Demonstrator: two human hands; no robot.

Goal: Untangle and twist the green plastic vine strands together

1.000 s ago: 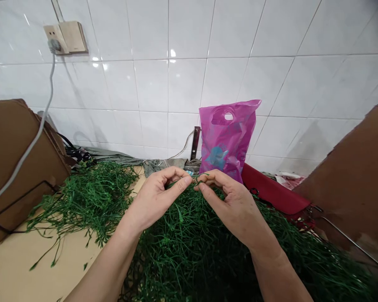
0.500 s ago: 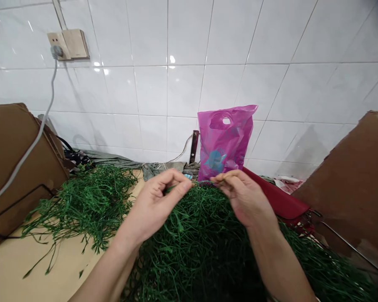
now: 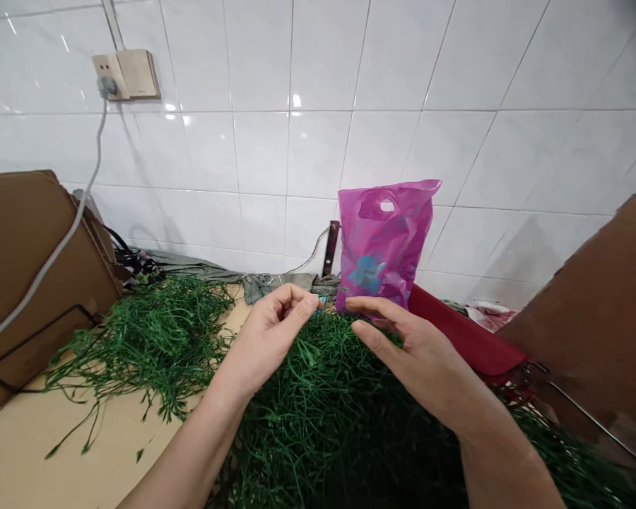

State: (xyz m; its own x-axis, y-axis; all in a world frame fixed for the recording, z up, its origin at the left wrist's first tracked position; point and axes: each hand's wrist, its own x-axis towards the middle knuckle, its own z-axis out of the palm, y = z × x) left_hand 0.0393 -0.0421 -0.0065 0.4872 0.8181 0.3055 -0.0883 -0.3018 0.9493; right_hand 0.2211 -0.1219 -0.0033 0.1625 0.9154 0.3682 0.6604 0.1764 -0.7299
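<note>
My left hand (image 3: 275,332) is closed in a pinch, thumb against the bent index finger, above a large heap of green artificial plant stems (image 3: 318,396). Whatever sits between those fingertips is hidden or too small to make out. To its right, my right hand (image 3: 418,353) is open, with thumb and fingers apart and nothing visible between them. It hovers over the same heap, in front of a purple plastic bag (image 3: 384,240) with a cut-out handle.
A smaller pile of green stems (image 3: 153,339) lies on the tan tabletop (image 3: 26,459). Cardboard boxes stand left (image 3: 37,261) and right (image 3: 588,304). A red item (image 3: 471,336) lies beside the bag. A grey cable (image 3: 58,244) runs to a wall socket (image 3: 124,74).
My right hand has opened out of its pinch. The thin green strand seen between both hands is no longer visible there. My left hand keeps its pinch, and the view has shifted slightly.
</note>
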